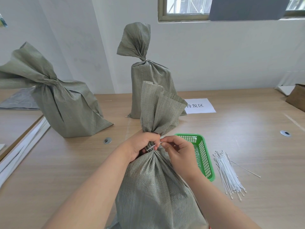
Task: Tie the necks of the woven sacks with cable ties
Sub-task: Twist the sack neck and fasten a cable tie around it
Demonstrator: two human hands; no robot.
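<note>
The grey-green woven sack (155, 187) stands upright at the six o'clock edge of the pale wooden table (74, 171), its mouth gathered into a neck. A thin white cable tie (152, 147) loops that neck. The left hand (142, 144) reaches in from seven o'clock, its fingers curled round the neck just above the tie. The right hand (179, 152) reaches in from five o'clock and pinches the tie's free end between thumb and forefinger, the other fingers loosely bent. Both forearms are bare.

At three o'clock of the sack, just beside the right wrist, lies a green plastic mesh basket (206, 159). Farther out, toward four o'clock, a loose bundle of white cable ties (229, 174) lies flat on the table. At twelve o'clock a second woven sack (148, 90) stands upright with its neck tied, and a white paper sheet with printed characters (200, 105) lies beside it. At ten o'clock a third woven sack (69, 109) leans, its neck twisted; whether it is tied I cannot tell. Behind them is a white wall (214, 55) with a window (184, 7) at one o'clock.
</note>
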